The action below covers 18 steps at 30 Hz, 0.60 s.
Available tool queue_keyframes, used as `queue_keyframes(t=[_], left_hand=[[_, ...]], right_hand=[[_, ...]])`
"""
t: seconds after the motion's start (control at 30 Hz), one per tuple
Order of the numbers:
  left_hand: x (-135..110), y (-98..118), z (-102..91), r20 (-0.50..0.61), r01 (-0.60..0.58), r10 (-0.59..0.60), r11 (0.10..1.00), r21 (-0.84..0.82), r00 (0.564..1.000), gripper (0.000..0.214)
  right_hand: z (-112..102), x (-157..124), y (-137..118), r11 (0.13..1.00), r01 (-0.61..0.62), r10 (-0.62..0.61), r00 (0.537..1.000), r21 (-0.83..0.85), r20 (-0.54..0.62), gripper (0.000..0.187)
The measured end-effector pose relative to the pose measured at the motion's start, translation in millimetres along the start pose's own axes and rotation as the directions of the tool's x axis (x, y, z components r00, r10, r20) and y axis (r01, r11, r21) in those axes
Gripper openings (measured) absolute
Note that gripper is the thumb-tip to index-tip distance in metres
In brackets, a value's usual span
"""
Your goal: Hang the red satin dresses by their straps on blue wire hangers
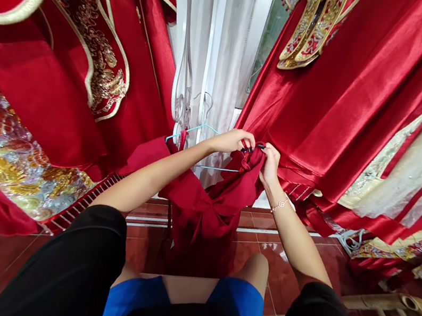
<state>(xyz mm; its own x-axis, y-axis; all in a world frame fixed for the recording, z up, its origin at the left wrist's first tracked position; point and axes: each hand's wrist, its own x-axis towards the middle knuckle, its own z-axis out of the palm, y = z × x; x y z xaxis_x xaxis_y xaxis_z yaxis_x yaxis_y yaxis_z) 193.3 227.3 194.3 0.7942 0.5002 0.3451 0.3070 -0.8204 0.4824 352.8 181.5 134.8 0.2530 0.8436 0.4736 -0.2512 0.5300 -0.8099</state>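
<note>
A dark red dress (205, 216) hangs in front of me on a thin light-blue wire hanger (213, 127) with a metal hook. My left hand (233, 141) reaches across to the dress's right shoulder, fingers curled in a pinch at its top edge. A bunched red strap (246, 162) hangs just below those fingertips. Close beside it, my right hand (270, 163) grips the gathered shoulder cloth between thumb and fingers. Small black bits show at the fingertips of both hands; I cannot make out what they are. The dress's left shoulder sits on the hanger.
Red satin garments (305, 98) hang on the right, and red ones with gold embroidery (107, 76) on the left. Behind the hanger are a white curtain (235, 38) and white scrolled metalwork (185, 83). A bamboo frame (381, 302) stands at lower right on the red tiled floor (276, 277).
</note>
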Motion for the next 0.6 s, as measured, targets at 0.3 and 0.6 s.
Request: queue_keyframes(t=[0.3,0.6], left_hand=[[-27.0,-7.0,26.8,-0.151,0.158,-0.097,0.865,0.476,0.984,0.019],[-45.4,-7.6,75.7,-0.386,0.238,-0.142,0.948,0.213,0.912,0.038]], right_hand=[[0.0,3.0,5.6,0.981,0.079,-0.073,0.997,-0.175,0.04,0.037],[42.3,25.3,-37.6,0.56,0.24,-0.065,0.967,-0.793,0.246,0.033]])
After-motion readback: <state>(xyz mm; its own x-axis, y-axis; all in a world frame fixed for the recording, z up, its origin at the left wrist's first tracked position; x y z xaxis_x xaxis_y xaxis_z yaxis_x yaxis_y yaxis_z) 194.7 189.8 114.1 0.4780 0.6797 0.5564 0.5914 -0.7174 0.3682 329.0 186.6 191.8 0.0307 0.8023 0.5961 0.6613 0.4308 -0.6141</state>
